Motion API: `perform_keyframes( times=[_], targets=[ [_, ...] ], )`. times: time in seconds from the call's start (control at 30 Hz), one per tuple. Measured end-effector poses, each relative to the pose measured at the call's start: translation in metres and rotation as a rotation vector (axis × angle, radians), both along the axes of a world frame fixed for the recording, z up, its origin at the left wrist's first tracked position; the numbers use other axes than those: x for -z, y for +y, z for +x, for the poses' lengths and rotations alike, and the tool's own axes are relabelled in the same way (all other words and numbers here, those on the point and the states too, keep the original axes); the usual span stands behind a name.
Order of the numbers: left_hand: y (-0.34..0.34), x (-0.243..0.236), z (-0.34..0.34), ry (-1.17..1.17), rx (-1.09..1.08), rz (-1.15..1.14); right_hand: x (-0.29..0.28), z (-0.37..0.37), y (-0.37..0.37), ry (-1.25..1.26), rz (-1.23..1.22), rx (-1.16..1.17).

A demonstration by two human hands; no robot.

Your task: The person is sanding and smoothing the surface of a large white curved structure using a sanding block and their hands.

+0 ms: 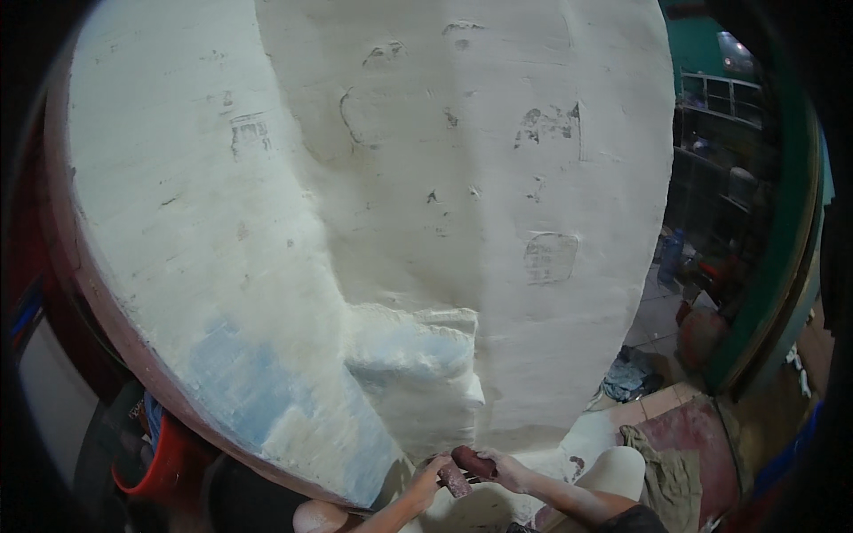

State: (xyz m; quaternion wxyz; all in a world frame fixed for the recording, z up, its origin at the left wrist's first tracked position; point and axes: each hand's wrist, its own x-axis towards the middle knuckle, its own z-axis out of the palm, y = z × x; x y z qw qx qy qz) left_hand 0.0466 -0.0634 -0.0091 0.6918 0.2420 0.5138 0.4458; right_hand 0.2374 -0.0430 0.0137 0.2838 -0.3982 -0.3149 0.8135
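Low in the view, my left hand [430,475] is closed on a reddish-brown piece speckled with pale dust [456,482]. Right beside it, my right hand [509,472] grips a darker reddish-brown piece, rounded like a folded pad or roll [473,463]. The two pieces meet or nearly meet between the hands; what they are made of is too small to tell. In front of me rises a huge off-white sculpted form [400,213]. Its surface shows scuffs and rough dark marks, with a light-blue patch [235,369] at lower left and a bluish raised ledge [409,342] near the middle.
A red plastic container [164,466] stands at lower left, by the form's edge. To the right lie an olive cloth [671,480] and a grey-blue bundle of cloth [629,375] on the floor. Dark shelving [720,98] stands at the far right.
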Motion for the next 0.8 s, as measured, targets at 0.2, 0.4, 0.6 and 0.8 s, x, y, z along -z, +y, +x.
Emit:
perform_keyframes(
  times=[0.2, 0.4, 0.6, 0.8],
  targets=[
    [-0.005, -0.015, 0.002, -0.064, 0.024, -0.015, -0.032, -0.004, -0.011, 0.005, 0.036, 0.001],
    [-0.008, -0.021, 0.001, -0.083, 0.073, -0.046, 0.007, -0.002, 0.0, 0.036, 0.032, -0.1],
    [-0.004, -0.009, 0.0, -0.109, 0.06, -0.042, 0.031, -0.001, 0.006, -0.057, 0.05, -0.115],
    [-0.002, 0.002, -0.001, -0.078, 0.017, -0.05, -0.002, -0.002, -0.002, -0.101, 0.072, -0.11]
  ],
)
